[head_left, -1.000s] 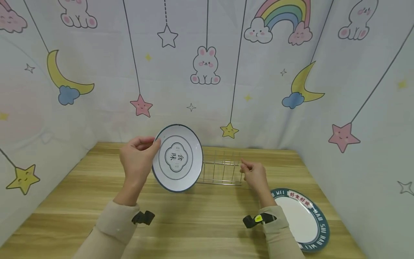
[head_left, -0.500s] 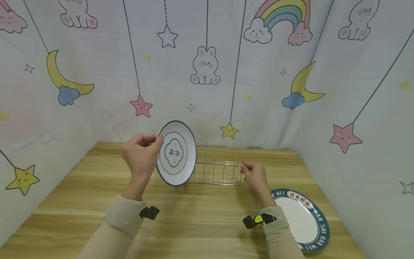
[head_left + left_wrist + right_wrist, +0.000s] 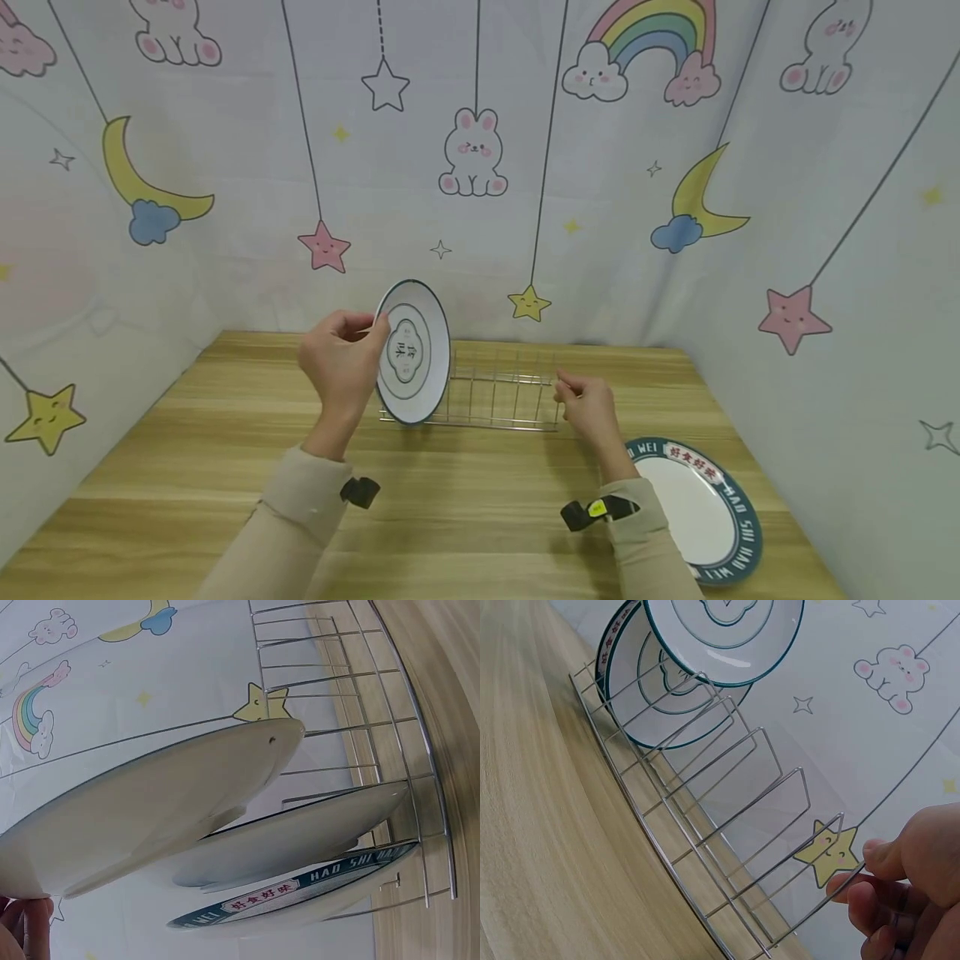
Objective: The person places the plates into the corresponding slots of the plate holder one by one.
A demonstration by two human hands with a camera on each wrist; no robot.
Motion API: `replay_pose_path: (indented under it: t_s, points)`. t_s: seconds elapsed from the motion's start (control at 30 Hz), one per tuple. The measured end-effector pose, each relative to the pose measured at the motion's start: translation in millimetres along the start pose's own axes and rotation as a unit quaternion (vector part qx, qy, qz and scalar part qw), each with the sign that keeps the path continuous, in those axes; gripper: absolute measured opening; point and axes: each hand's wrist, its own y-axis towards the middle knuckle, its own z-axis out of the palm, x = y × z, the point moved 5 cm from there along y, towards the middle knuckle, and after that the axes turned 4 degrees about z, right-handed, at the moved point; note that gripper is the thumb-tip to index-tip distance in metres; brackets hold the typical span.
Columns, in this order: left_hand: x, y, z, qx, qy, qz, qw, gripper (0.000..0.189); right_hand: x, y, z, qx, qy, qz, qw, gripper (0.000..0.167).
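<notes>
I see the left hand (image 3: 341,358) pinching a white plate (image 3: 422,354), turned more edge-on than a second ago, near the wire rack (image 3: 487,428) holding two plates (image 3: 292,834); the right hand (image 3: 592,408) pinches the rack's end.

A table with a light yellow-brown wood-grain top (image 3: 450,533) is spreading across the lower part of the head view, its grain running from left to right. Toward its back, a silver metal wire rack (image 3: 495,428) is standing lengthwise from left to right, its thin dividers rising in a row. Nearer the front, a large white plate with a broad dark teal rim (image 3: 705,517) is lying face up near the table's right edge, its rim showing white capital letters and red characters.
</notes>
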Motion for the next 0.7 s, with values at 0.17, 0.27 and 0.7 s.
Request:
replay_pose_path:
  t_s: [0.17,0.27,0.7]
  points:
    - [1.9,-5.0,6.3,0.009,-0.022,-0.002,0.9997,0.016,0,1.3,0,0.002,0.001,0.002,1.0000,0.032]
    - [2.5,-9.4,11.4,0.025,-0.027,-0.004,0.9993,0.015,-1,2.6,0,-0.001,0.002,-0.001,1.0000,0.031]
    - [5.7,-25.3,29.9,0.064,-0.066,-0.008,0.9957,0.008,-1,2.2,1,-0.001,0.005,-0.002,1.0000,0.031]
